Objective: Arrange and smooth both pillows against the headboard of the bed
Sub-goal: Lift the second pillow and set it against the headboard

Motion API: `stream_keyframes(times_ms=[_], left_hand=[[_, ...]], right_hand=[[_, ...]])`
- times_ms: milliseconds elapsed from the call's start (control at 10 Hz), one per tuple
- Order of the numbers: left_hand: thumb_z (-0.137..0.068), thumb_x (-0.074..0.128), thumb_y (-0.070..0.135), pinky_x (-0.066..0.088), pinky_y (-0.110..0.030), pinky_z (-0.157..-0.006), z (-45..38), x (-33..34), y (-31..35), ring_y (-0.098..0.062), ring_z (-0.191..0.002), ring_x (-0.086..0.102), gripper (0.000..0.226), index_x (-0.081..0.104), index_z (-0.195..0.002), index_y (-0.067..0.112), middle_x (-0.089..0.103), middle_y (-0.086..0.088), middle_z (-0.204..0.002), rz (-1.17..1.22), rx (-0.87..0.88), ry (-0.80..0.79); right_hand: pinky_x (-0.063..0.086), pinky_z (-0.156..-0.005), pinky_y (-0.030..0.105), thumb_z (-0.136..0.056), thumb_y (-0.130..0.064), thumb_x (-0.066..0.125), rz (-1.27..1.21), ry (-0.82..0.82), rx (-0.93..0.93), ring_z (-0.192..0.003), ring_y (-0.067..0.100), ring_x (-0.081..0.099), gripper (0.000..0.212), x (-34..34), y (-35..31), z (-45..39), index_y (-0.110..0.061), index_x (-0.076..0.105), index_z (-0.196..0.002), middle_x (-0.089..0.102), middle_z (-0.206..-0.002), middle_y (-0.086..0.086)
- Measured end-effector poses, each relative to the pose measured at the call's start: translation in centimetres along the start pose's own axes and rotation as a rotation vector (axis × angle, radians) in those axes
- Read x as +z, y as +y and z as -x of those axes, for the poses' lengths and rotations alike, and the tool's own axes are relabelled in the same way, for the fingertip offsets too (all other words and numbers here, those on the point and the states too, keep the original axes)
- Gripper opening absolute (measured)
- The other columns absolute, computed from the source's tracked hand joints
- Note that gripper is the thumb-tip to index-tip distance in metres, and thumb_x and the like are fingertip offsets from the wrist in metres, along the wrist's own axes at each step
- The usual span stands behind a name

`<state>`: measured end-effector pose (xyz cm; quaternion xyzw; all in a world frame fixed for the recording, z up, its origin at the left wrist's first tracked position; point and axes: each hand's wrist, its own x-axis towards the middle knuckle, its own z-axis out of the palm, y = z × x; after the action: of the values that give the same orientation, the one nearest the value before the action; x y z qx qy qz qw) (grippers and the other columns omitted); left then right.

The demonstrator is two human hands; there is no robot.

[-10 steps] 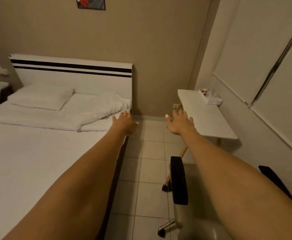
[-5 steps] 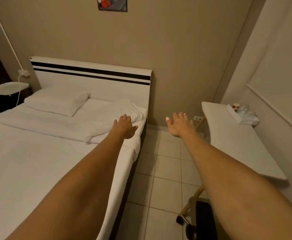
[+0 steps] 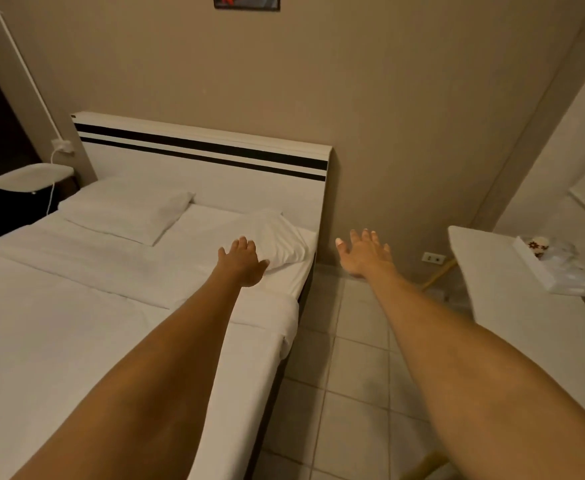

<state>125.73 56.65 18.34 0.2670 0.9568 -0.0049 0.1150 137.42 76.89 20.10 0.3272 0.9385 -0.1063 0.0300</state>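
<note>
Two white pillows lie on the white bed (image 3: 59, 323). The left pillow (image 3: 124, 211) lies flat close to the white headboard (image 3: 215, 174) with its two black stripes. The right pillow (image 3: 277, 240) is crumpled and skewed near the bed's right edge, a little away from the headboard. My left hand (image 3: 241, 261) reaches out over the bed, fingers apart, just short of the right pillow's near corner; whether it touches is unclear. Over the tiled floor beside the bed, my right hand (image 3: 365, 252) is stretched forward, open and holding nothing.
A white table (image 3: 513, 306) stands at the right with a tissue box (image 3: 554, 268) on it. A tiled aisle (image 3: 346, 358) runs between bed and table. A small white bedside stand (image 3: 31, 176) with a cable is left of the headboard. A wall socket (image 3: 433, 258) sits low.
The view has moved forward toward the headboard and the chair has dropped out of sight. Both outstretched hands have come nearer the right pillow, still holding nothing.
</note>
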Motion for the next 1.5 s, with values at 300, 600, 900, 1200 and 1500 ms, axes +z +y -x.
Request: stream_keyframes(times_ms=[300, 600, 900, 1200, 1500], left_hand=[[-0.102, 0.025, 0.046, 0.008, -0.051, -0.121, -13.4, -1.9, -0.7, -0.026, -0.152, 0.000, 0.071, 0.004, -0.154, 0.003, -0.001, -0.012, -0.164, 0.038, -0.164, -0.029], [-0.101, 0.026, 0.047, 0.007, -0.051, -0.121, -23.6, -2.9, -2.4, -0.025, -0.152, 0.000, 0.072, 0.005, -0.155, 0.004, -0.002, -0.012, -0.164, 0.113, -0.280, -0.048], [-0.101, 0.026, 0.047, 0.007, -0.051, -0.121, -33.4, -2.2, -7.2, -0.025, -0.152, 0.001, 0.072, 0.004, -0.155, 0.004, -0.002, -0.011, -0.164, 0.141, -0.360, -0.078], [-0.102, 0.025, 0.046, 0.006, -0.051, -0.121, -42.8, -1.7, -13.4, -0.025, -0.152, -0.001, 0.071, 0.002, -0.154, 0.004, -0.004, -0.011, -0.164, 0.166, -0.411, -0.135], [-0.101, 0.026, 0.047, 0.007, -0.050, -0.121, -49.0, 4.0, -19.4, -0.025, -0.152, 0.001, 0.072, 0.005, -0.155, 0.004, -0.001, -0.011, -0.164, 0.246, -0.506, -0.184]], right_hand=[[0.005, -0.121, 0.050, -0.102, -0.050, 0.019, 0.018, -0.037, -0.120, -0.152, 0.028, 0.002, 0.065, -0.3, -2.2, -16.9, -0.014, 0.012, -0.156, 0.005, -0.164, 0.012], [0.007, -0.121, 0.051, -0.102, -0.050, 0.018, 0.071, -0.072, -0.208, -0.152, 0.030, 0.003, 0.066, -0.5, -4.4, -31.1, -0.013, 0.012, -0.156, 0.006, -0.164, 0.012], [0.005, -0.120, 0.050, -0.102, -0.051, 0.015, 0.103, -0.140, -0.288, -0.152, 0.028, 0.001, 0.067, 2.6, -10.5, -41.5, -0.015, 0.009, -0.157, 0.003, -0.164, 0.011], [0.005, -0.121, 0.050, -0.101, -0.052, 0.012, 0.116, -0.206, -0.319, -0.152, 0.029, 0.001, 0.067, 6.2, -16.6, -51.8, -0.015, 0.008, -0.157, 0.003, -0.164, 0.012], [0.009, -0.120, 0.049, -0.101, -0.051, 0.014, 0.164, -0.306, -0.362, -0.151, 0.029, 0.004, 0.066, 13.8, -20.4, -59.6, -0.014, 0.012, -0.156, 0.007, -0.164, 0.012]])
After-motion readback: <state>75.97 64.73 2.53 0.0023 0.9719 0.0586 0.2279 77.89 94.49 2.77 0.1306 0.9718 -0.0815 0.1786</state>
